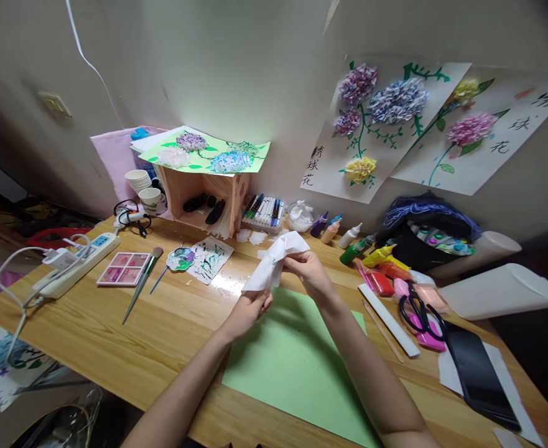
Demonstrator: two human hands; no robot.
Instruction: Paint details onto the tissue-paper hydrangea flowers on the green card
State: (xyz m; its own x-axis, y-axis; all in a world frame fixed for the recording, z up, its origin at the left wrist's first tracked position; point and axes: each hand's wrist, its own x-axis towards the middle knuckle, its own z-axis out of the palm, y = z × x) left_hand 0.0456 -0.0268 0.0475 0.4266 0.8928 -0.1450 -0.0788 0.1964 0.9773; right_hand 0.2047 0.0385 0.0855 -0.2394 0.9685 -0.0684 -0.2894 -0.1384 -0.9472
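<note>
A creased white tissue (274,260) is held up between my two hands, above the far edge of a green sheet of paper (301,361). My left hand (251,309) pinches its lower left corner with curled fingers. At the tissue's right side, my right hand (307,269) grips it between thumb and fingers. Faint marks show on the tissue's surface. The green sheet lies flat on the wooden table, partly covered by my right forearm.
Left of the sheet are a paint-smeared palette (180,259), a makeup brush (143,283), a pink palette (124,269) and a power strip (75,267). Paint bottles (349,235) line the back. On the right lie scissors (423,317), a white strip (389,320) and a phone (479,376).
</note>
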